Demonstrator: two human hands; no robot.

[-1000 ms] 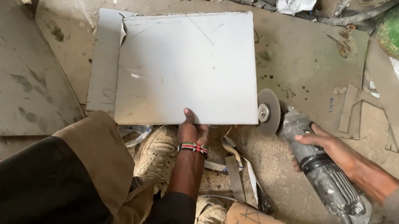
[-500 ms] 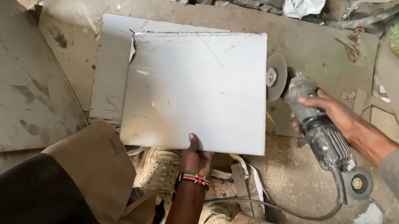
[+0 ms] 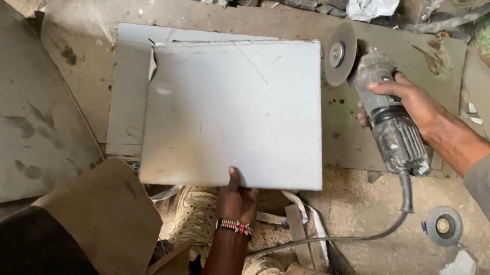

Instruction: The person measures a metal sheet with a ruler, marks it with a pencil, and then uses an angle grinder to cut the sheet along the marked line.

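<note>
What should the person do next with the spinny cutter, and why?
Probably ease the grinder in the right hand leftward so its disc meets the white panel. The disc sits just off the panel's top right corner, and the left hand already pins the near edge.

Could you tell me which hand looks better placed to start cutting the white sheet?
Right. The right hand already grips the grinder, its disc beside the white sheet's far right corner. The left hand is busy holding the sheet's near edge.
</note>
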